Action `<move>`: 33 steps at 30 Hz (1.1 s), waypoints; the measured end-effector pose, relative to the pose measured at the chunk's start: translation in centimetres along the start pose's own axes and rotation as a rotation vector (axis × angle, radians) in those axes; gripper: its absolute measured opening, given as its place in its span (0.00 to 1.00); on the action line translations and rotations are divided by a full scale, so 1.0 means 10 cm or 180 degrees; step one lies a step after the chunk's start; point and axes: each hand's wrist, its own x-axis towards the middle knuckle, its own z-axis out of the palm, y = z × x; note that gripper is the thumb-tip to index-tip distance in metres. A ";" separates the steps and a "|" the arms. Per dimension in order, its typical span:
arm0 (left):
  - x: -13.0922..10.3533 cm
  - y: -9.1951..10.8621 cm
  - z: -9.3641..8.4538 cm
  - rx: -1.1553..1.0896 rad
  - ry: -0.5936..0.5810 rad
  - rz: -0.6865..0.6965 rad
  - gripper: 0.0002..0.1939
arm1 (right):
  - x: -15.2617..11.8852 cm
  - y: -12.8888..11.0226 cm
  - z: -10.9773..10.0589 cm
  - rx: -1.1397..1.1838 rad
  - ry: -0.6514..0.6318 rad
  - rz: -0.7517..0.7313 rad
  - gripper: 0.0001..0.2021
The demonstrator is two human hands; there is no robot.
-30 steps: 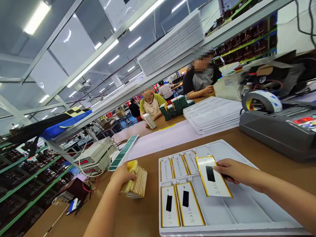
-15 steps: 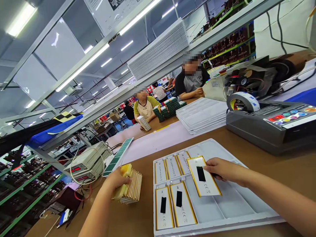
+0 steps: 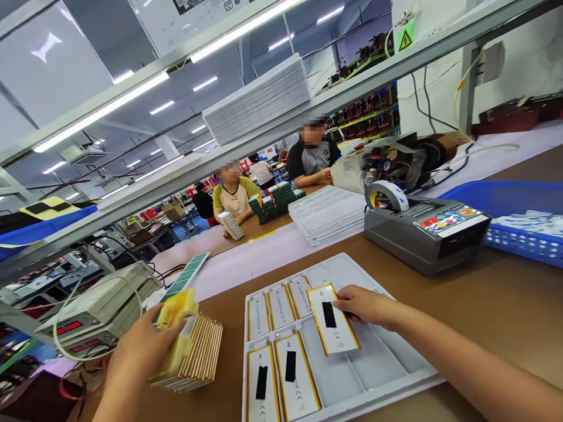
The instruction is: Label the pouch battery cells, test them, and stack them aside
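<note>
My right hand [image 3: 356, 303] pinches a flat pouch battery [image 3: 341, 337] by its right edge, fingers beneath it. White with yellow edges and a black strip, the battery is tilted above the white tray [image 3: 373, 275]. Several similar batteries [image 3: 297, 372] lie in the tray's left compartments; the front ones bear black strips. Left of the tray stands a stack of flat batteries [image 3: 206, 349], gold edges toward me. My left hand [image 3: 143, 346] is closed around a yellow block-like piece [image 3: 178, 308] at the stack's left side. Whether it also grips the stack I cannot tell.
Behind the tray are stacked white trays [image 3: 325, 214] and a grey machine [image 3: 422, 234] with a tape roll [image 3: 387, 196] on top. A blue basket [image 3: 523, 202] is at right, grey instruments [image 3: 101, 310] at left. Two people [image 3: 235, 196] sit across the bench under a metal rail.
The view has turned right, bringing the blue basket into sight. My left hand and the yellow piece have shifted slightly left relative to the stack. My right hand still holds the battery over the tray.
</note>
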 end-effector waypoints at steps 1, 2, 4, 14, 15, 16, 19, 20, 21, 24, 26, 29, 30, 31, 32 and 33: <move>-0.07 0.05 0.06 -0.0656 -0.0087 0.0023 0.37 | 0.02 0.02 -0.01 -0.0002 0.0008 0.0007 0.06; -0.14 0.10 0.16 -0.1527 -0.0363 0.0074 0.37 | 0.04 0.04 -0.01 -0.0007 0.0037 0.0009 0.06; -0.28 0.19 0.46 -0.3309 -0.1417 0.0045 0.33 | 0.07 0.07 -0.01 -0.0059 0.0100 0.0007 0.06; -0.48 0.29 1.49 -0.6413 -0.3804 -0.0626 0.28 | 0.13 -0.09 0.17 -0.0207 -0.0012 -0.0476 0.20; -0.49 0.29 1.51 -0.6483 -0.3900 -0.0644 0.29 | 0.16 -0.21 0.24 -0.0264 -0.0012 -0.0580 0.20; -0.50 0.29 1.52 -0.6552 -0.3993 -0.0626 0.29 | 0.19 -0.34 0.33 -0.0363 -0.0013 -0.0695 0.19; -0.56 0.31 1.55 -0.6724 -0.4275 -0.0382 0.28 | 0.31 -0.72 0.66 -0.0704 -0.0165 -0.0940 0.15; -0.58 0.31 1.56 -0.6763 -0.4328 -0.0278 0.29 | 0.36 -0.82 0.78 -0.0803 -0.0244 -0.0927 0.13; -0.59 0.31 1.57 -0.6796 -0.4341 -0.0203 0.29 | 0.40 -0.89 0.89 -0.0909 -0.0289 -0.0873 0.11; -0.60 0.29 1.58 -0.6919 -0.4201 -0.0191 0.28 | 0.50 -0.98 1.16 -0.1205 -0.0332 -0.0671 0.09; -0.59 0.27 1.59 -0.6988 -0.4093 -0.0281 0.27 | 0.50 -0.99 1.24 -0.1661 -0.0354 -0.0703 0.09; -0.56 0.23 1.59 -0.7073 -0.4049 -0.0336 0.29 | 0.43 -1.03 1.18 -0.2960 0.0133 -0.0858 0.10; -0.54 0.22 1.58 -0.7113 -0.4044 -0.0324 0.31 | 0.40 -1.04 1.11 -0.3368 0.0407 -0.0853 0.11; -0.53 0.21 1.58 -0.7158 -0.4021 -0.0307 0.32 | 0.39 -1.04 1.02 -0.3726 0.0661 -0.0790 0.13; -0.52 0.20 1.58 -0.7199 -0.3985 -0.0293 0.33 | 0.39 -1.04 0.92 -0.4019 0.0848 -0.0678 0.13; -0.50 0.19 1.58 -0.7240 -0.3929 -0.0287 0.33 | 0.41 -1.02 0.81 -0.4244 0.0963 -0.0541 0.12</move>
